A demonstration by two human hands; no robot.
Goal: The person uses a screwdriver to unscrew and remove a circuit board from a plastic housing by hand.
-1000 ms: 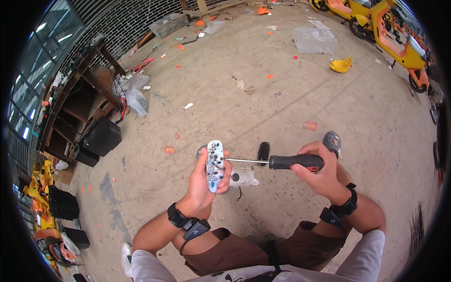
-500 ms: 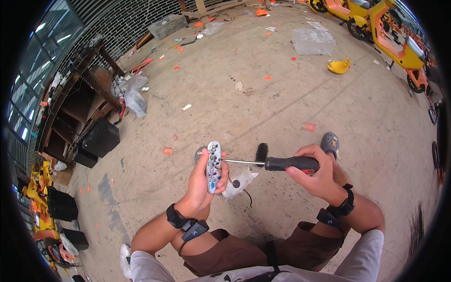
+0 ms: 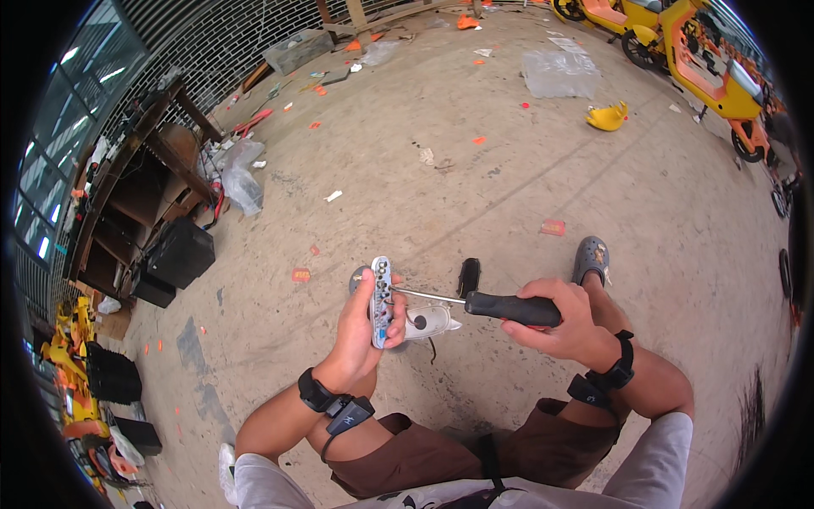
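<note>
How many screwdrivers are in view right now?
1: the screwdriver held in the right hand, its shaft reaching toward the circuit board in the left hand. Others may be hidden in the clutter at far left.

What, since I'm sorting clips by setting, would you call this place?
Probably a vehicle repair or storage shed: yellow scooters parked at right, a cluttered bench at left, and a screwdriver in the right hand.
</note>
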